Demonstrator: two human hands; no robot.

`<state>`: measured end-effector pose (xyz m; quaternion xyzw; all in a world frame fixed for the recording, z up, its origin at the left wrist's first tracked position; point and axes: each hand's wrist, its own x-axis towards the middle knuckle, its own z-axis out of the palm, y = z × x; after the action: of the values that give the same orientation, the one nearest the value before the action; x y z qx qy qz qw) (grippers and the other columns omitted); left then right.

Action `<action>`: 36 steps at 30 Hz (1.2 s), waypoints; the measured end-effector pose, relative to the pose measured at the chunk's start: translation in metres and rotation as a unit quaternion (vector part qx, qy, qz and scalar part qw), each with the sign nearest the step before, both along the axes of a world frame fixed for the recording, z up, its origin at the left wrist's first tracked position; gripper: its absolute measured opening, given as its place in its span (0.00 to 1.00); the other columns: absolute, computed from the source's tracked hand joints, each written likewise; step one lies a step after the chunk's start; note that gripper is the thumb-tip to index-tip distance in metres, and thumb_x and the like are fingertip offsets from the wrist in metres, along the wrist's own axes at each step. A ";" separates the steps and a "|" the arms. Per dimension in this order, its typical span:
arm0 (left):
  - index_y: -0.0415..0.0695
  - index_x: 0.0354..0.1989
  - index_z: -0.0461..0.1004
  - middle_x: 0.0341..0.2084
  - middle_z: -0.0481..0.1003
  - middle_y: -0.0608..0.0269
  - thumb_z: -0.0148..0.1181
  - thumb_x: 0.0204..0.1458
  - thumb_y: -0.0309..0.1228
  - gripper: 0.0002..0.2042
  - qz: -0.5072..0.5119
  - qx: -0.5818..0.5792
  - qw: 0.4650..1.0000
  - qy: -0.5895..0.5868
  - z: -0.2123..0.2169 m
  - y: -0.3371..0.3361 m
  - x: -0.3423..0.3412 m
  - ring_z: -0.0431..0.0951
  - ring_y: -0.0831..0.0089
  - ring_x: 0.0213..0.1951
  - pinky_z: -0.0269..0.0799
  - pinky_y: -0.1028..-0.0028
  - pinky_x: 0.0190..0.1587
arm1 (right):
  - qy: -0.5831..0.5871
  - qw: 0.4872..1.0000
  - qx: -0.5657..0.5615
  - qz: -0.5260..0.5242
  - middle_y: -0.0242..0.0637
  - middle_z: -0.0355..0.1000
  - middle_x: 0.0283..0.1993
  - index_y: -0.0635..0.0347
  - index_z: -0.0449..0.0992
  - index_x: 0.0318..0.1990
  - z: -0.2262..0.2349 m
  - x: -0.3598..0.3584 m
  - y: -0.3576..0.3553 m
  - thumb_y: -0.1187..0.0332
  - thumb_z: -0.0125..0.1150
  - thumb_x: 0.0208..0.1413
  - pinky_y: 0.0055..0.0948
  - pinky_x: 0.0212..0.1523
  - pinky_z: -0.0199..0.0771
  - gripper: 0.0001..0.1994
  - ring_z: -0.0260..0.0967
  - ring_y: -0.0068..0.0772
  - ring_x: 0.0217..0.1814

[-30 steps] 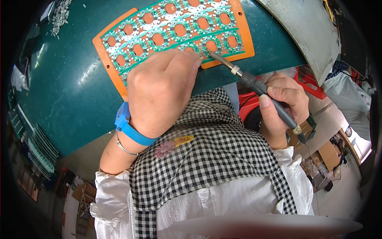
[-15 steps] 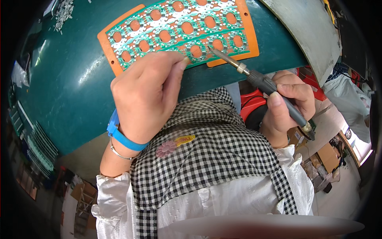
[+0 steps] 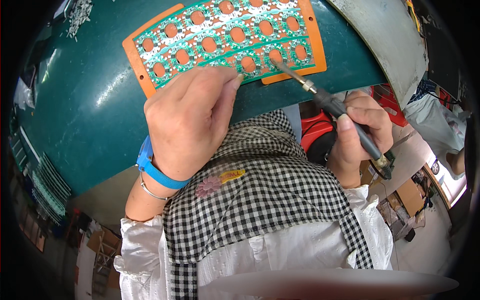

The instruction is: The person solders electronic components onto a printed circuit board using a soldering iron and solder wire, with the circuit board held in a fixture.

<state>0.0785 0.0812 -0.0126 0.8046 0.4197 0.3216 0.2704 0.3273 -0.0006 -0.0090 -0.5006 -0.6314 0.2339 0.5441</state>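
Observation:
My right hand (image 3: pixel 362 127) grips a soldering iron (image 3: pixel 330 104) by its dark handle, the iron's metal tip over a round hole near the right end of the closest row. Several green circuit boards (image 3: pixel 227 49) with round holes lie joined in a panel on an orange tray (image 3: pixel 319 50). My left hand (image 3: pixel 192 112) is closed in a pinch at the panel's near edge, covering part of it. Whatever sits between its thumb and forefinger is hidden or too small to name.
The tray lies on a green tabletop (image 3: pixel 95 120). Small white pieces (image 3: pixel 79 17) are heaped at the far left. Stacked green boards (image 3: pixel 50 185) stand at the lower left. A grey curved panel (image 3: pixel 387 42) borders the right, with a red stool (image 3: pixel 316 127) below the table edge.
The soldering iron's tip has moved right along the near row, from beside a hole to over it. My left hand and the panel have shifted slightly right.

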 end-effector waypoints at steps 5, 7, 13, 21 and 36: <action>0.39 0.31 0.79 0.21 0.77 0.62 0.68 0.48 0.19 0.04 0.021 -0.007 1.000 0.003 -0.001 -0.002 -0.001 0.75 0.78 0.21 0.68 0.79 0.24 | 0.092 0.995 0.029 -0.040 0.44 0.71 0.25 0.67 0.70 0.33 0.000 0.001 -0.002 0.81 0.63 0.45 0.30 0.27 0.68 0.09 0.67 0.33 0.24; 0.39 0.31 0.79 0.21 0.77 0.62 0.68 0.48 0.19 0.04 0.015 0.008 1.000 -0.012 -0.006 0.000 0.001 0.74 0.78 0.21 0.68 0.79 0.24 | 0.064 0.998 0.018 -0.004 0.43 0.71 0.25 0.67 0.70 0.33 0.003 -0.004 0.001 0.81 0.64 0.44 0.29 0.26 0.67 0.09 0.67 0.32 0.23; 0.40 0.30 0.78 0.22 0.77 0.61 0.68 0.47 0.19 0.05 0.016 0.013 1.000 -0.014 -0.011 0.002 0.008 0.75 0.74 0.21 0.69 0.77 0.24 | 0.004 1.000 0.000 0.019 0.42 0.71 0.23 0.68 0.71 0.31 -0.002 -0.009 0.010 0.83 0.66 0.41 0.26 0.22 0.65 0.10 0.66 0.30 0.20; 0.40 0.29 0.78 0.22 0.78 0.60 0.68 0.47 0.20 0.04 0.010 0.008 1.000 -0.001 -0.009 0.002 0.008 0.76 0.70 0.21 0.70 0.76 0.23 | 0.007 1.000 0.008 0.014 0.43 0.71 0.22 0.69 0.71 0.29 -0.007 -0.011 0.011 0.83 0.66 0.40 0.25 0.20 0.65 0.10 0.66 0.29 0.18; 0.40 0.30 0.79 0.23 0.78 0.59 0.68 0.46 0.20 0.04 -0.025 0.042 0.999 0.014 -0.004 0.003 0.001 0.78 0.69 0.23 0.71 0.76 0.25 | -0.047 0.998 0.012 0.035 0.42 0.72 0.23 0.68 0.71 0.31 0.002 -0.008 0.009 0.82 0.67 0.41 0.27 0.20 0.66 0.10 0.67 0.31 0.19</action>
<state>0.0800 0.0840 -0.0164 0.8298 0.3899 0.3202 0.2385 0.3196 0.0085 -0.0070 -0.4819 -0.6762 0.2210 0.5115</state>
